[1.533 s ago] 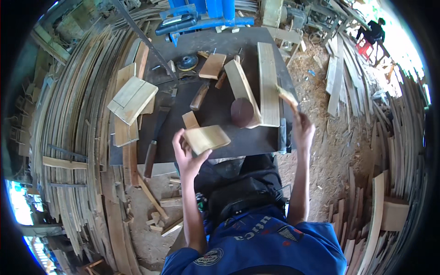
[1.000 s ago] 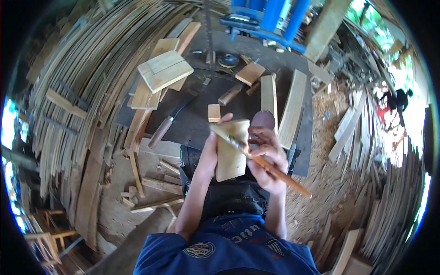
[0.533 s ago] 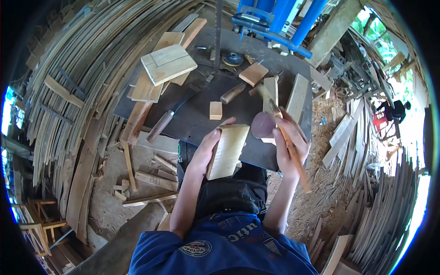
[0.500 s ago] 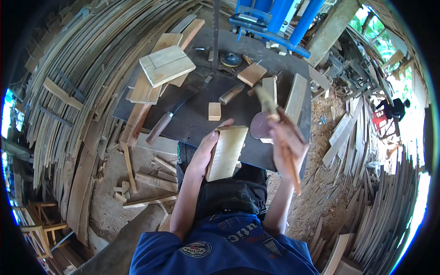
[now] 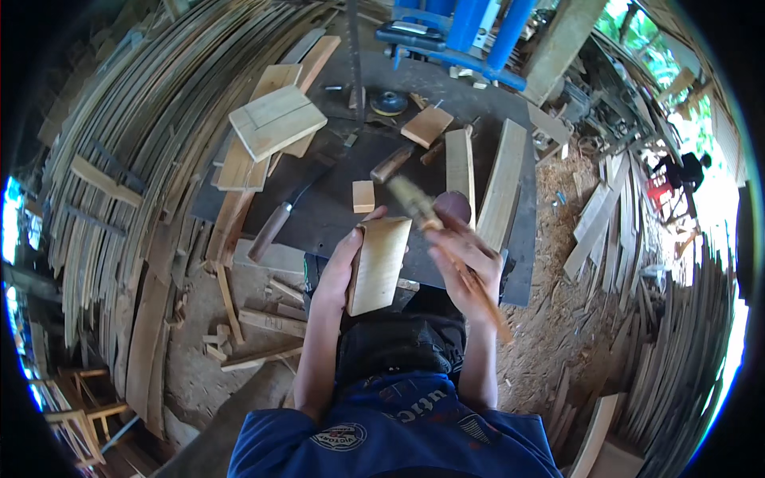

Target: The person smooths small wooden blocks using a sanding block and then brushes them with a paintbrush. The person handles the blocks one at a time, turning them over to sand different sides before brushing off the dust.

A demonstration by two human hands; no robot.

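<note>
My left hand [image 5: 337, 269] grips a pale rectangular wooden board [image 5: 378, 267] by its left side, tilted up in front of my lap. The thumb lies at its upper corner, and some fingers are hidden behind it. My right hand [image 5: 470, 267] is closed around the wooden handle of a brush [image 5: 415, 202]. Its pale, motion-blurred bristles point up and left, just above the board's upper edge; I cannot tell if they touch. A small wooden block [image 5: 363, 196] sits on the dark table beyond the board. Partly behind the brush and right hand is a round brownish disc [image 5: 453, 206].
The dark table [image 5: 323, 227] also bears a wooden-handled knife [image 5: 271, 231], another wooden handle [image 5: 392, 163], stacked boards [image 5: 279, 121] and a long plank [image 5: 503, 183]. A blue metal frame [image 5: 454, 52] stands behind. Piled planks [image 5: 151, 127] line the left; a person [image 5: 685, 179] is far right.
The brush in my right hand has moved left, from beyond the board's right side to near its top edge. The board remains in my left hand; the whole view has shifted slightly.
</note>
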